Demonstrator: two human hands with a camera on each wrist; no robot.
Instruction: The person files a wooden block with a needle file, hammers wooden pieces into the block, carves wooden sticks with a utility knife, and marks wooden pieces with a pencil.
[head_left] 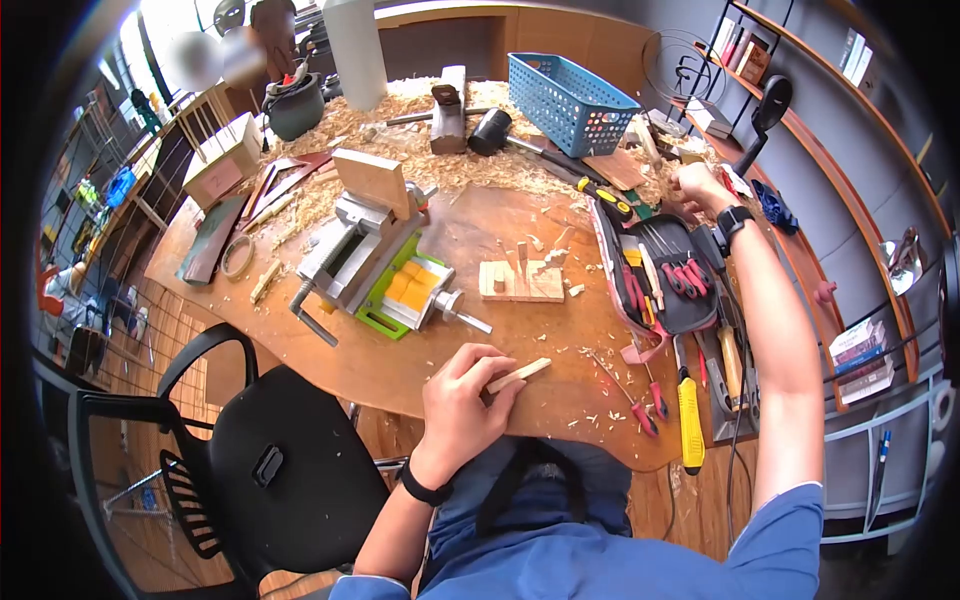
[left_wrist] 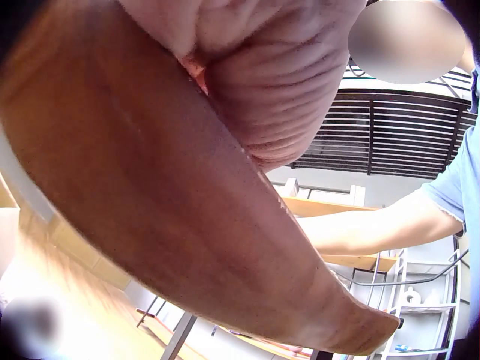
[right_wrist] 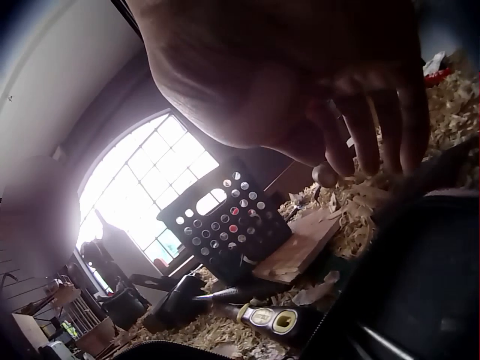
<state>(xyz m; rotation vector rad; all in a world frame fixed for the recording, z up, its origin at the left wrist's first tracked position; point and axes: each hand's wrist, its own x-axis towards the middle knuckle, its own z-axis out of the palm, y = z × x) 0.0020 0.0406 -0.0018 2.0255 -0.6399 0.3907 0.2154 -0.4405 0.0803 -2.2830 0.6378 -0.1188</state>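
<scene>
In the head view my left hand [head_left: 465, 400] pinches a thin pale wooden stick [head_left: 525, 371] between thumb and fingers, above the table's front edge. The left wrist view shows the palm [left_wrist: 277, 82] close above the brown table edge [left_wrist: 187, 202]; the stick is hidden there. At the table's back right, my right hand [head_left: 700, 190] reaches over wood shavings, past the tool case [head_left: 665, 270]. Its fingers [right_wrist: 364, 131] point down, spaced apart, in the right wrist view, beside a small round knob [right_wrist: 324, 176]. Whether they touch it is unclear.
A vise [head_left: 370, 240] clamping a board stands left of centre. A notched wooden block [head_left: 522, 282] lies mid-table. Behind are a mallet [head_left: 490, 131], a plane and a blue basket [head_left: 570, 105]. Pliers and a yellow-handled tool [head_left: 690, 425] lie at the front right.
</scene>
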